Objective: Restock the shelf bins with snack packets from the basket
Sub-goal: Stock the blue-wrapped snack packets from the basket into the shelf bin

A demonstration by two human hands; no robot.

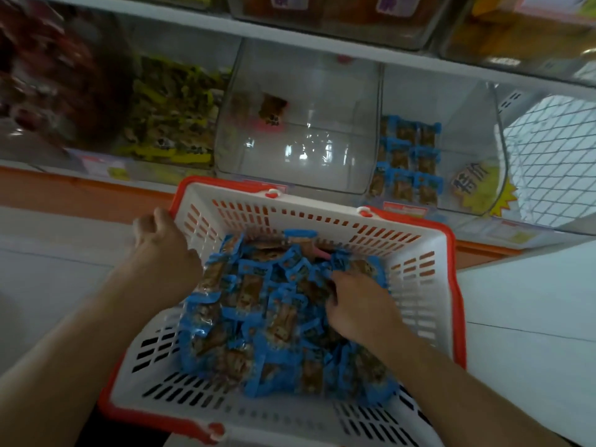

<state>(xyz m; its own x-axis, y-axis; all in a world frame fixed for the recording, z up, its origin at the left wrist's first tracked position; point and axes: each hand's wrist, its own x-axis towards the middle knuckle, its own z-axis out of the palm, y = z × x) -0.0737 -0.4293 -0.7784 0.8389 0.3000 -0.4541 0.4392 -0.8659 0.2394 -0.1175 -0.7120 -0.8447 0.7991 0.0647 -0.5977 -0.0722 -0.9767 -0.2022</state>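
Head view: right hand [358, 312] grasps blue packets [274, 321] mid-frame; matching bin [435, 150] lies upper right; left hand [164, 250] clenches basket [429, 272] rim.

A white shelf board [322, 40] runs across the top, with an orange strip [80, 191] along the base of the shelving below. The floor [532, 317] is pale tile — thin grout lines cross it. A white wire mesh panel [554, 156] stands at the right. The light is dim, with window reflections glinting on clear plastic.
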